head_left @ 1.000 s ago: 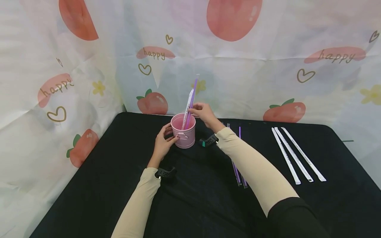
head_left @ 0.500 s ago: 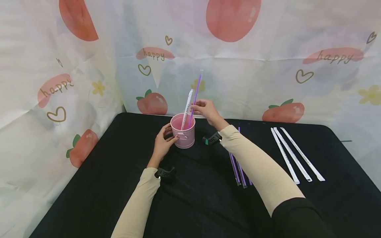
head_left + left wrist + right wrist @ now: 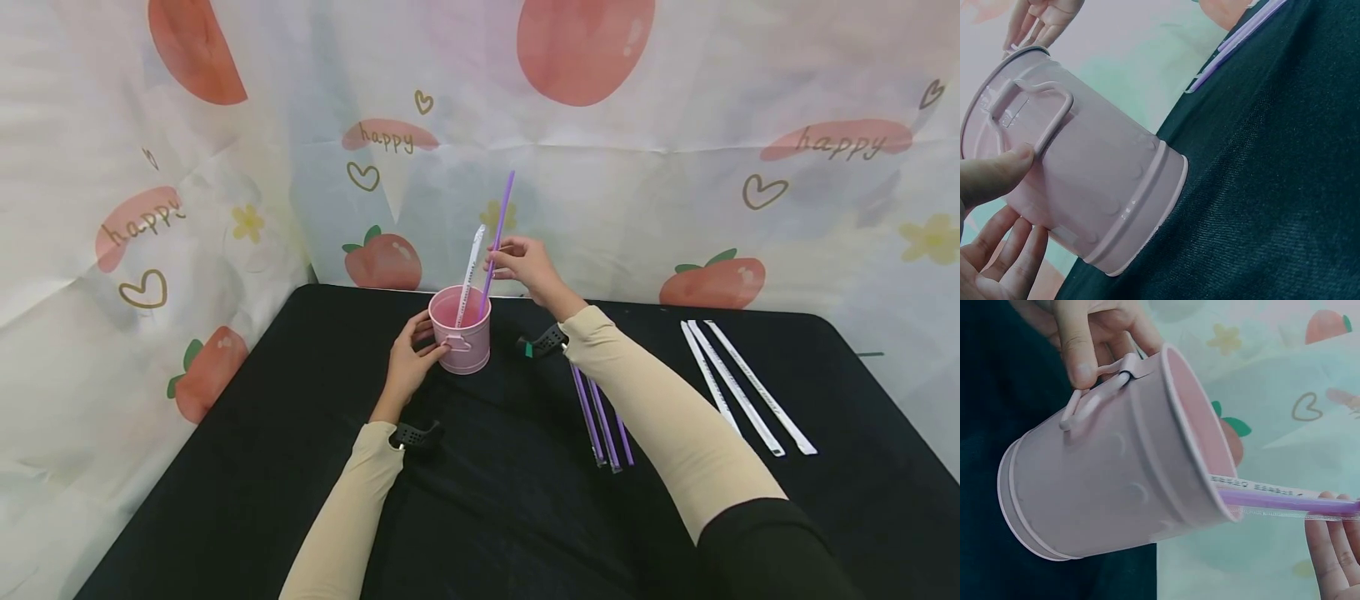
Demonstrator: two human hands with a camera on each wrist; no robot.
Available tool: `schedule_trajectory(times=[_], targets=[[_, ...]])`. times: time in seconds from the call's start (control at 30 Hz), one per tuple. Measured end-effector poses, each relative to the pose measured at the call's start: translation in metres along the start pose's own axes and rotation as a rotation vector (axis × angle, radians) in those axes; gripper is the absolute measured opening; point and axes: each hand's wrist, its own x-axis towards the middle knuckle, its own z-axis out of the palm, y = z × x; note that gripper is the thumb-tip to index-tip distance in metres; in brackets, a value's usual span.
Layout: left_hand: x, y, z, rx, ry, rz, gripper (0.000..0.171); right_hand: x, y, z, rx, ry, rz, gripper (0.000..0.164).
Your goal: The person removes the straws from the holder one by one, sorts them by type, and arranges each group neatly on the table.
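A small pink metal bucket [image 3: 460, 348] with a wire handle [image 3: 1054, 125] stands on the black table. My left hand [image 3: 410, 367] grips its left side, thumb on the handle and fingers around the wall. Inside leans a white paper-wrapped straw [image 3: 470, 271] with printing. A purple straw [image 3: 501, 221] in clear wrapping [image 3: 1260, 512] tilts right, its lower end within the bucket. My right hand [image 3: 528, 268] pinches this straw above the rim; its fingertips lie along the straw in the right wrist view, where the thumb is hidden.
Several purple straws [image 3: 605, 429] lie on the black tablecloth [image 3: 480, 517], partly under my right forearm. Three white wrapped straws [image 3: 757, 392] lie farther right. A patterned curtain [image 3: 600, 192] hangs behind the table.
My right hand has moved up and to the right with the purple straw, which has separated from the white one and tilts more. The left hand and bucket have stayed put.
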Motion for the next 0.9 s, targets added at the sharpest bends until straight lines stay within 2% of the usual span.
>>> schedule_trajectory(times=[0.6,0.67,0.8,0.9], targets=[[0.0,0.0,0.0,-0.002,0.0,0.001,0.064,-0.006,-0.027,-0.013,0.037,0.016,-0.083,0.022],[-0.003,0.007,-0.001,-0.007,-0.012,-0.01,0.065,-0.007,-0.03,-0.015,0.055,0.022,-0.093,0.023],[-0.003,0.007,-0.001,-0.007,-0.013,-0.015,0.065,-0.012,-0.037,-0.02,0.087,0.047,-0.117,0.021],[0.001,-0.001,0.0,-0.005,-0.005,-0.006,0.065,-0.016,-0.04,-0.025,0.112,0.06,-0.138,0.018]])
